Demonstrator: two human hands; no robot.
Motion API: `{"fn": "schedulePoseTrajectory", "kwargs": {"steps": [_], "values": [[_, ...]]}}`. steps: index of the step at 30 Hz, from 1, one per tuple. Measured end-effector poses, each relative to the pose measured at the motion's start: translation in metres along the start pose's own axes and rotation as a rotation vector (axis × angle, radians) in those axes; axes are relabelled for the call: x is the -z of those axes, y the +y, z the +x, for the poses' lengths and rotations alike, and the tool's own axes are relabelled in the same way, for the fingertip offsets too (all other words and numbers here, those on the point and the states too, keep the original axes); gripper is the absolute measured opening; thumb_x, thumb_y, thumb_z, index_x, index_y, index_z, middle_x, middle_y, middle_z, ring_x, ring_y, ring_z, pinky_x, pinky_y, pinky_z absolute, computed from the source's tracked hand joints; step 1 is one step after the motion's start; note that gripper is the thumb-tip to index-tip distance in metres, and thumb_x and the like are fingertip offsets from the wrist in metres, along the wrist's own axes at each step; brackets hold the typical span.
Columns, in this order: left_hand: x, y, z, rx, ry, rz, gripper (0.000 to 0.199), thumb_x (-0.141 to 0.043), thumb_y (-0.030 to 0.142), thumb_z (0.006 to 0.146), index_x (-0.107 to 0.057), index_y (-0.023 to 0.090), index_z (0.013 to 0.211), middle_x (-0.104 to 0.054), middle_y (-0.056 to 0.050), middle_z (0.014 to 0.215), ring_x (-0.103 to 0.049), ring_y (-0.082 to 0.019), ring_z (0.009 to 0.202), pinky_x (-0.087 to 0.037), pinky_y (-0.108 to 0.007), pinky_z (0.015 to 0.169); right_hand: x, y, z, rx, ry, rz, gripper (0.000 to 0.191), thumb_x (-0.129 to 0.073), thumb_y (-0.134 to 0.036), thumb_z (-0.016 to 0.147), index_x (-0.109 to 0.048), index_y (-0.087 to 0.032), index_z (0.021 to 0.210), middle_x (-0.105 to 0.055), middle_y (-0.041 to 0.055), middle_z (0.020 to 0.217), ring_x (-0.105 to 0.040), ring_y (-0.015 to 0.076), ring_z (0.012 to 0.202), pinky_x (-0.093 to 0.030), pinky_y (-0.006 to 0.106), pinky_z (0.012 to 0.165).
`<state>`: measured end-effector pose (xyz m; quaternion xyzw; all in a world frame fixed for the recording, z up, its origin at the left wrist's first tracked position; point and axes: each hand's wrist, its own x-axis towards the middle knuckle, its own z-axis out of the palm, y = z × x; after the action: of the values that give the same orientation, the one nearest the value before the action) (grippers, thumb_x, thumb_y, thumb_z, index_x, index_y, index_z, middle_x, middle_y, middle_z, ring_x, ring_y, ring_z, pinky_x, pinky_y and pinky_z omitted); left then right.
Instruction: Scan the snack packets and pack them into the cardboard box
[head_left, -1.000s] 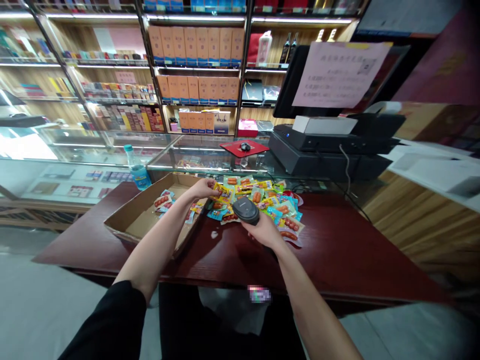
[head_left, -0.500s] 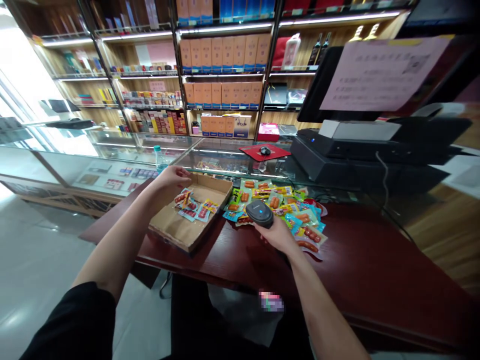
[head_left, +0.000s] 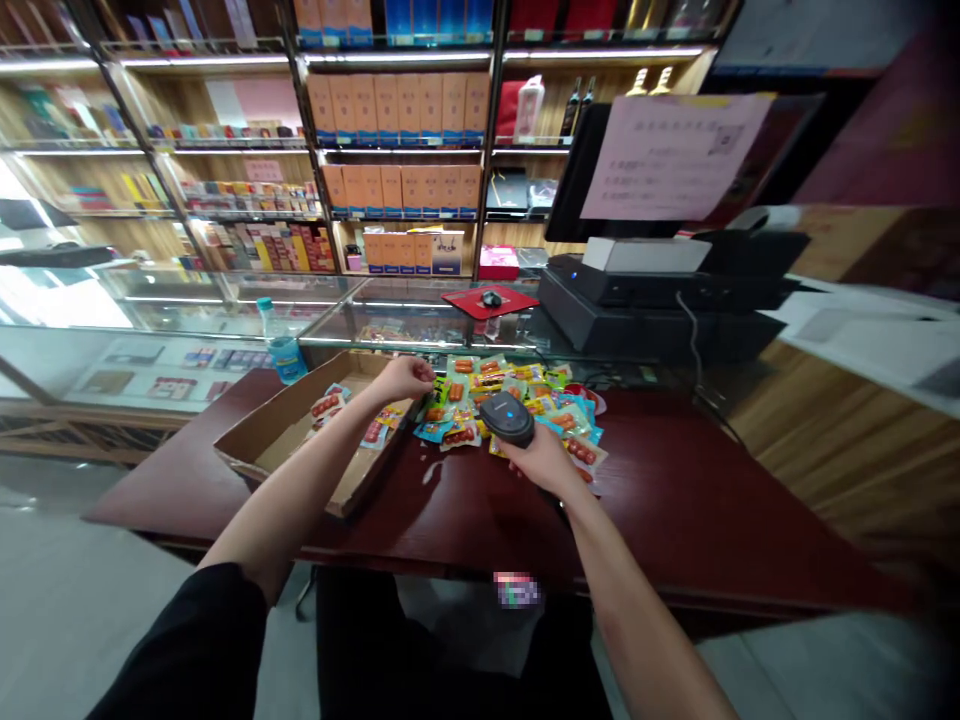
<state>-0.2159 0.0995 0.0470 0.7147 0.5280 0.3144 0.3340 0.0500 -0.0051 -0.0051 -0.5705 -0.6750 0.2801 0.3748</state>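
In the head view, the left hand's [head_left: 405, 380] curled fingers are at the left edge of the sausage packets [head_left: 540, 404] piled on the desk [head_left: 675, 480]; whether they pinch one, I cannot tell. In the previous frame that hand was over the cardboard box [head_left: 285, 430]. The right hand [head_left: 546, 460] grips the scanner [head_left: 507, 418] above the packets. Both reach forward, angled inward.

Barcode scanner [head_left: 505, 420]: dark grey; indicator light [head_left: 510, 415], blue. Clock positions from scanner: sausage packets [head_left: 460, 436], 9 through 3, multicoloured yellow, blue, green; cardboard tray [head_left: 289, 435], 9, brown; mouse pad [head_left: 517, 298], 12, red; paper notice [head_left: 667, 190], 1, pale pink.
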Motion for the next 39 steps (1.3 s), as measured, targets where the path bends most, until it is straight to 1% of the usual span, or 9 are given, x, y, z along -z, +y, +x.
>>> {"fn": "schedulePoseTrajectory", "kwargs": {"steps": [6,12,15,22,25,29,33,36,39], "values": [[-0.060,0.011,0.023,-0.212,-0.192,0.400,0.026,-0.069,0.026,0.063,-0.072,0.017,0.087,-0.069,-0.003,0.078,-0.063,-0.018,0.074,-0.048,-0.025,0.069,0.014,0.011,-0.008,-0.071,0.058,-0.002,0.026,-0.063,-0.044,0.076,-0.061,-0.019,0.081,-0.063,0.0010,0.050,-0.059,0.0177,0.042,-0.044,0.026,0.046],[-0.060,0.002,-0.001,-0.089,-0.343,0.803,0.085,-0.082,0.052,0.044,-0.060,0.014,0.117,-0.059,-0.019,0.120,-0.059,-0.035,0.108,-0.047,-0.034,0.086,0.015,0.013,-0.012,-0.046,0.055,-0.034,0.024,-0.062,-0.043,0.078,-0.063,-0.020,0.081,-0.063,0.0007,0.050,-0.061,0.0185,0.045,-0.046,0.027,0.049],[-0.059,-0.001,-0.011,-0.054,-0.383,0.921,0.100,-0.084,0.051,0.041,-0.052,0.011,0.127,-0.048,-0.026,0.133,-0.056,-0.039,0.115,-0.046,-0.038,0.091,0.011,0.015,-0.012,-0.039,0.057,-0.049,0.023,-0.062,-0.043,0.078,-0.063,-0.020,0.077,-0.064,0.0020,0.052,-0.064,0.0200,0.049,-0.048,0.028,0.052],[-0.062,-0.005,-0.010,-0.094,-0.404,0.958,0.063,-0.083,0.027,0.049,-0.063,0.016,0.108,-0.064,-0.020,0.114,-0.062,-0.034,0.104,-0.048,-0.036,0.087,0.006,0.013,-0.013,-0.048,0.035,-0.048,0.021,-0.063,-0.040,0.076,-0.063,-0.019,0.081,-0.064,0.0008,0.052,-0.064,0.0194,0.048,-0.049,0.028,0.056],[-0.059,-0.010,-0.006,-0.137,-0.382,0.880,0.052,-0.084,0.031,0.050,-0.067,0.019,0.098,-0.069,-0.015,0.102,-0.064,-0.033,0.098,-0.047,-0.034,0.082,0.004,0.012,-0.013,-0.053,0.037,-0.050,0.024,-0.064,-0.039,0.076,-0.064,-0.019,0.087,-0.065,0.0003,0.052,-0.064,0.0191,0.048,-0.049,0.028,0.056],[-0.057,-0.018,0.000,-0.166,-0.303,0.587,0.062,-0.080,0.050,0.054,-0.067,0.021,0.107,-0.069,-0.008,0.086,-0.065,-0.025,0.083,-0.045,-0.028,0.072,0.002,0.011,-0.014,-0.054,0.030,-0.042,0.027,-0.064,-0.041,0.077,-0.064,-0.018,0.092,-0.064,0.0001,0.052,-0.064,0.0197,0.048,-0.049,0.029,0.056],[-0.061,-0.026,0.004,-0.156,-0.345,0.365,0.076,-0.080,0.041,0.052,-0.061,0.023,0.124,-0.060,0.004,0.069,-0.060,-0.015,0.066,-0.041,-0.020,0.062,0.002,0.011,-0.014,-0.066,0.017,-0.052,0.028,-0.063,-0.043,0.078,-0.066,-0.019,0.090,-0.065,0.0008,0.052,-0.064,0.0205,0.050,-0.049,0.030,0.056],[-0.065,-0.028,0.004,-0.169,-0.426,0.349,0.063,-0.076,0.030,0.056,-0.064,0.027,0.118,-0.053,0.007,0.063,-0.055,-0.013,0.059,-0.041,-0.020,0.058,0.001,0.011,-0.015,-0.064,0.020,-0.054,0.029,-0.064,-0.043,0.077,-0.067,-0.019,0.092,-0.066,0.0015,0.054,-0.065,0.0214,0.053,-0.049,0.030,0.056],[-0.066,-0.024,0.005,-0.255,-0.298,0.440,0.042,-0.076,0.028,0.057,-0.069,0.022,0.098,-0.060,0.000,0.076,-0.058,-0.017,0.068,-0.044,-0.024,0.065,0.000,0.011,-0.016,-0.063,0.021,-0.046,0.029,-0.064,-0.043,0.077,-0.068,-0.019,0.093,-0.066,0.0021,0.054,-0.066,0.0222,0.055,-0.050,0.031,0.057]]}}
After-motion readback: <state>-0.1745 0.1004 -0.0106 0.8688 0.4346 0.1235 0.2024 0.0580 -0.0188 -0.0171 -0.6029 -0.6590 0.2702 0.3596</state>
